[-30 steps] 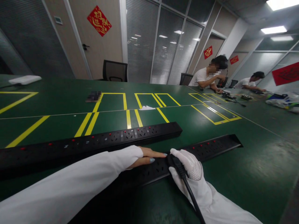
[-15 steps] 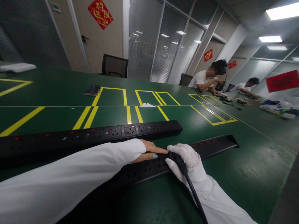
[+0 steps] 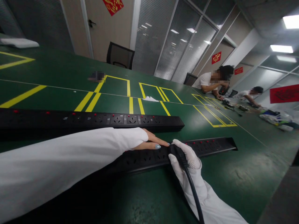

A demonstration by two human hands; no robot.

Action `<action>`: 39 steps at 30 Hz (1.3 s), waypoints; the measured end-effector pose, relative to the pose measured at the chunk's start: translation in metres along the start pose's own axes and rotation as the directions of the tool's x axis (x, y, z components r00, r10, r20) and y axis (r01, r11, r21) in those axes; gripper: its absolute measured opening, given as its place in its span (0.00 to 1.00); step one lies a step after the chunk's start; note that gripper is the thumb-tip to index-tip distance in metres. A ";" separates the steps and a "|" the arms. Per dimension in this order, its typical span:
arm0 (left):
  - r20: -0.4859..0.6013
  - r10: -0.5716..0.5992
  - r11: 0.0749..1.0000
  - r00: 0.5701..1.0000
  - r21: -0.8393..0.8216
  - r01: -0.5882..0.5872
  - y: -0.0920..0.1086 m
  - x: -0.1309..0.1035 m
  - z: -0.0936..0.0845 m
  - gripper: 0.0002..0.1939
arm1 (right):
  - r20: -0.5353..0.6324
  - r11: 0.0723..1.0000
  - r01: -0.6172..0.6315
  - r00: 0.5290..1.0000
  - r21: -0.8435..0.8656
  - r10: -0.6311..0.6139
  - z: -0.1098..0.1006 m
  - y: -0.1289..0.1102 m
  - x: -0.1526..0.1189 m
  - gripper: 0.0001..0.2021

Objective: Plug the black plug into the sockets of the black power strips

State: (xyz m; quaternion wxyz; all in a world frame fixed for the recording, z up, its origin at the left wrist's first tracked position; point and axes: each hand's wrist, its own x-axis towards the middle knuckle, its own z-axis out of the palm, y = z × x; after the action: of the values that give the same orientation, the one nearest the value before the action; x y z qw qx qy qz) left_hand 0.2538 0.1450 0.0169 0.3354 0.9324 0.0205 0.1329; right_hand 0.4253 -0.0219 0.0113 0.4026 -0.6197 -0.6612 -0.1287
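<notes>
Head view: at the sockets of the near power strip (image 3: 211,145), a black power plug (image 3: 176,153), pinched between thumb and fingers of the gloved right hand (image 3: 188,160); over that strip, the left hand (image 3: 150,138), digits parted; beyond it, a second power strip (image 3: 163,120).
</notes>
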 end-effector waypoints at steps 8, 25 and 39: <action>0.023 0.067 0.998 0.997 0.019 -0.068 -0.003 0.004 -0.002 0.17 | -0.014 0.998 -0.057 0.998 -0.014 0.056 0.002 -0.008 -0.001 0.19; 0.000 -0.034 0.994 0.999 -0.106 0.034 0.002 0.003 -0.001 0.16 | 0.005 0.997 -0.072 0.997 -0.023 0.072 0.002 -0.006 -0.002 0.19; -0.106 -0.050 0.965 0.993 0.253 0.075 0.017 -0.001 -0.005 0.17 | 0.024 0.985 -0.170 0.985 0.023 0.170 0.005 -0.006 -0.005 0.20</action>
State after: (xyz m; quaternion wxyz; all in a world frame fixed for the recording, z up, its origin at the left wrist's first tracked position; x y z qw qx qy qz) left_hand 0.2507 0.1349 0.0306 0.2148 0.9591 0.0833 0.1643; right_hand 0.4178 -0.0237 0.0064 0.4125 -0.6702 -0.6119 -0.0787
